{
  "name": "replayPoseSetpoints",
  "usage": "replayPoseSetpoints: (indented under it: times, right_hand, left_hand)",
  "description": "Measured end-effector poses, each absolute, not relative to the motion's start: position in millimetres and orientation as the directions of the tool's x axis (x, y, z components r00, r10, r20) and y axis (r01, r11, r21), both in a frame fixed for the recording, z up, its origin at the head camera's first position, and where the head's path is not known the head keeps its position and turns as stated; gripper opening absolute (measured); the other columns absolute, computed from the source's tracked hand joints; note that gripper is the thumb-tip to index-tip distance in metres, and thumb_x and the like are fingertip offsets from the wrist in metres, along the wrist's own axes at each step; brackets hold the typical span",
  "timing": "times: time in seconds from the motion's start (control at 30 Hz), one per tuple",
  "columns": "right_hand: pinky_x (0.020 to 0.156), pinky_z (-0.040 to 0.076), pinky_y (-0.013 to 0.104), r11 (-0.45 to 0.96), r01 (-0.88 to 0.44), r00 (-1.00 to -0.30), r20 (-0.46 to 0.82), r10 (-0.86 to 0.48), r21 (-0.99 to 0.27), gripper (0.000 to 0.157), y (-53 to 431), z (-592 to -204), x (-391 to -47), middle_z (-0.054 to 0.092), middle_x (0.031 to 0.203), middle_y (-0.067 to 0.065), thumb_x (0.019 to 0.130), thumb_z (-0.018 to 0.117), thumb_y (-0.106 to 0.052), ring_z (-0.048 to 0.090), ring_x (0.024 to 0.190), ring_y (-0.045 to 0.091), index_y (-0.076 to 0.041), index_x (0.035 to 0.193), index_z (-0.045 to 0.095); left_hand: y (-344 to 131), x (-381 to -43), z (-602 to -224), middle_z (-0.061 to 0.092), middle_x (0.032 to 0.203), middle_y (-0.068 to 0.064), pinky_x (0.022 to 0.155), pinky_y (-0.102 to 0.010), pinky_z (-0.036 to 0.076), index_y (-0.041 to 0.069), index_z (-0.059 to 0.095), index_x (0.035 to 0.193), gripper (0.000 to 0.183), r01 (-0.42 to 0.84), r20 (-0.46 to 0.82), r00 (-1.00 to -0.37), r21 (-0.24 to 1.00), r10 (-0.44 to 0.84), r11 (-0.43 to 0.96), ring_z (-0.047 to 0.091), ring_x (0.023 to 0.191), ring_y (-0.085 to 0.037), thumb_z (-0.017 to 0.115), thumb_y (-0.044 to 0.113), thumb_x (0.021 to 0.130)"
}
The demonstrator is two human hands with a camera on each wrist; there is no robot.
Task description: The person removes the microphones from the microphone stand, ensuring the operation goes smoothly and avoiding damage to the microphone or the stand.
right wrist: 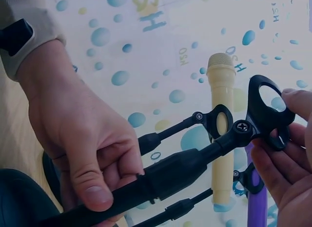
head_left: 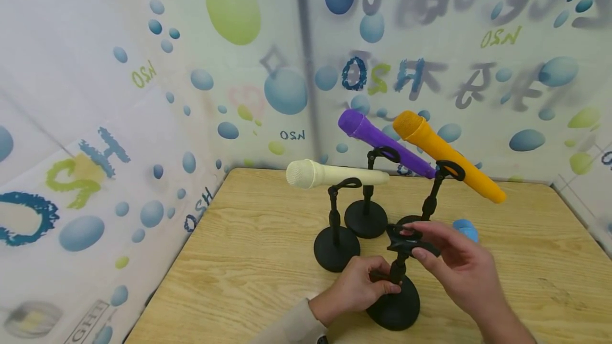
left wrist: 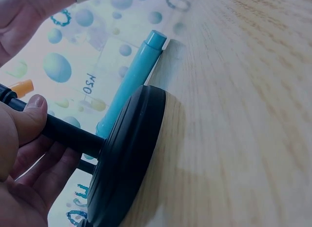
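Observation:
A black desktop microphone stand (head_left: 393,309) stands upright on its round base near the table's front. My left hand (head_left: 356,286) grips its pole just above the base, thumb and fingers wrapped round it in the left wrist view. At the top, my right hand (head_left: 467,269) pinches the stand's ring-shaped microphone clip (right wrist: 267,102) between thumb and fingers. That clip holds no microphone. Behind the right hand lies a blue microphone (left wrist: 129,83), mostly hidden in the head view.
Beyond my hands, similar stands hold a cream microphone (head_left: 339,175), a purple microphone (head_left: 382,142) and an orange microphone (head_left: 447,153), all close together. The wooden table (head_left: 239,259) meets a printed wall covering (head_left: 258,137) at the back and left.

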State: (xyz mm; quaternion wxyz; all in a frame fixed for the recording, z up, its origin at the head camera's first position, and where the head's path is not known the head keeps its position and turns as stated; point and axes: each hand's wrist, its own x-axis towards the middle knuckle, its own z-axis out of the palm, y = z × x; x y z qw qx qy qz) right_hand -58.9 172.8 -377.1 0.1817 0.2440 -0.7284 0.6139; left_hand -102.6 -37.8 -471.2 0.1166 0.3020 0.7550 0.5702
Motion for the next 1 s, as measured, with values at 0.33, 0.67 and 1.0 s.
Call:
replayPoseSetpoints:
  times: [0.33,0.67,1.0]
  right_hand:
    - [0.103,0.056,0.017,0.123,-0.579,-0.814,0.563,-0.141,-0.806,0.046,173,-388,-57,0.076,0.130,-0.003,0.092,0.067,0.025,0.073,0.119,0.007,0.009,0.135,0.065]
    - [0.098,0.057,0.016,0.115,-0.571,-0.821,0.559,-0.119,-0.813,0.048,174,-397,-56,0.076,0.131,-0.002,0.092,0.066,0.025,0.074,0.114,0.007,0.008,0.137,0.065]
    - [0.094,0.058,0.015,0.164,-0.488,-0.873,0.483,-0.067,-0.857,0.047,181,-407,-49,0.079,0.125,-0.009,0.093,0.068,0.023,0.075,0.109,0.003,0.009,0.138,0.065]
  left_hand:
    - [-37,-103,-473,0.083,0.104,-0.015,0.086,-0.015,0.059,0.002,0.079,0.106,0.012,0.334,0.179,-0.786,0.929,0.592,0.163,0.074,0.095,0.003,0.082,0.008,0.095]
    - [-38,-103,-473,0.084,0.103,-0.013,0.085,-0.014,0.059,0.003,0.078,0.106,0.013,0.340,0.181,-0.787,0.925,0.590,0.170,0.074,0.094,0.003,0.083,0.009,0.096]
    - [-40,-103,-474,0.083,0.106,-0.015,0.088,-0.014,0.059,0.002,0.077,0.106,0.014,0.336,0.173,-0.774,0.928,0.609,0.164,0.073,0.097,0.005,0.084,0.008,0.094]
